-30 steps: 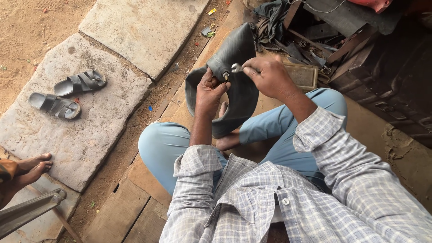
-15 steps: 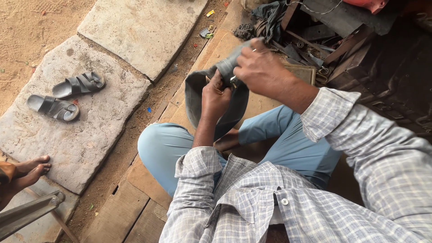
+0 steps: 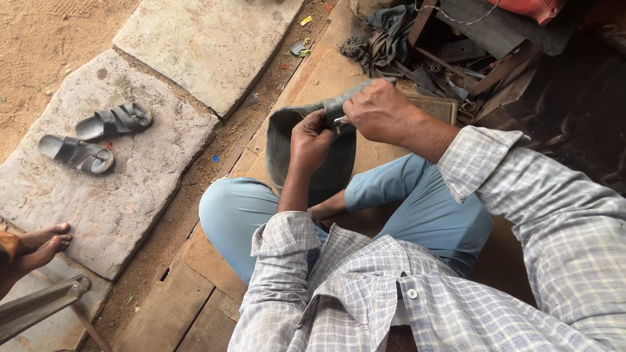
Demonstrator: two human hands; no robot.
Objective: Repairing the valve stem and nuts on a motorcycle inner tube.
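A black rubber inner tube (image 3: 287, 140) loops from my lap up in front of me. My left hand (image 3: 310, 140) grips the tube near its top fold. My right hand (image 3: 373, 111) closes over the tube just to the right, fingers pinched at a small metal valve (image 3: 338, 121) between the two hands. I sit cross-legged in light blue trousers and a checked shirt on wooden planks (image 3: 195, 287).
A pair of grey sandals (image 3: 94, 137) lies on a stone slab (image 3: 130, 195) to the left. Another person's bare feet (image 3: 36, 244) show at the left edge. A heap of scrap metal, rags and tools (image 3: 450, 52) fills the upper right.
My right hand has come down over the tube's top and the tube has folded lower; my left hand holds the same spot. The view has shifted slightly.
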